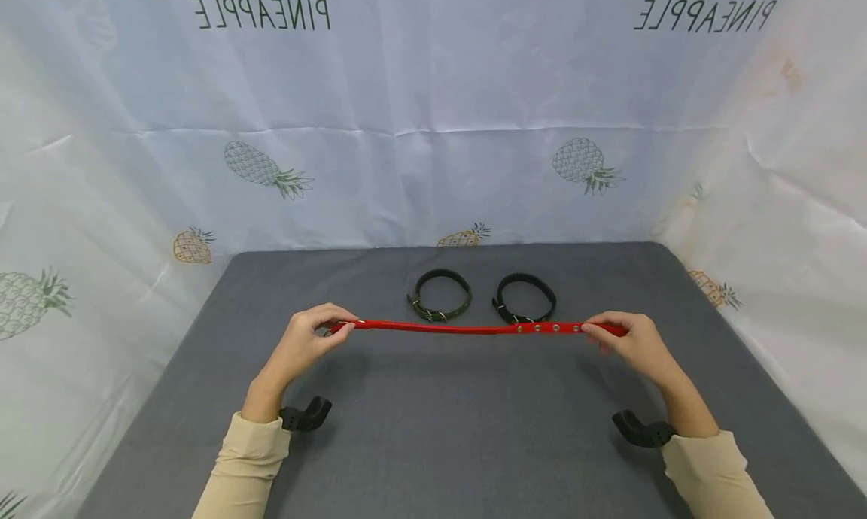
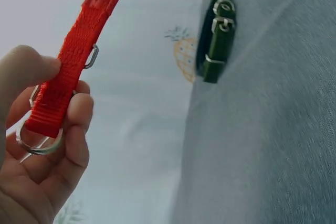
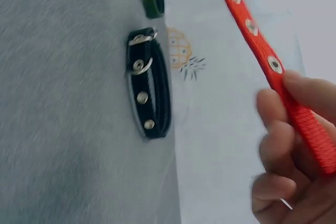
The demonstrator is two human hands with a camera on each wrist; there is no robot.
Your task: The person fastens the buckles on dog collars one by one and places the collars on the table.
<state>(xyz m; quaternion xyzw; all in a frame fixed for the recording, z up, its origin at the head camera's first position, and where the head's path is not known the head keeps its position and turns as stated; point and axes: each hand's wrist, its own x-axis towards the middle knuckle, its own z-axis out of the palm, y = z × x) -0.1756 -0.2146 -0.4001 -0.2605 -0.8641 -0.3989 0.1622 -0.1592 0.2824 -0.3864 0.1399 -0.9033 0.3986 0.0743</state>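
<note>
A red collar (image 1: 433,329) is stretched out lengthwise between both hands, above the grey table. My left hand (image 1: 317,335) pinches its buckle end between thumb and fingers; a metal ring (image 2: 41,145) hangs at that end in the left wrist view. The other end, with a row of metal eyelets (image 3: 274,64), is pinched by my right hand (image 1: 626,342). Behind the strap two more collars lie buckled into loops: a dark green one (image 1: 421,309) to the left and a black one (image 1: 552,297) to the right. The red strap overlaps the black collar's front edge in the head view.
The grey table (image 1: 447,444) reaches back to a white curtain (image 1: 433,188) printed with pineapples, which also hangs at both sides. A black wrist mount (image 1: 306,414) sits on the left wrist, and another mount (image 1: 642,430) on the right.
</note>
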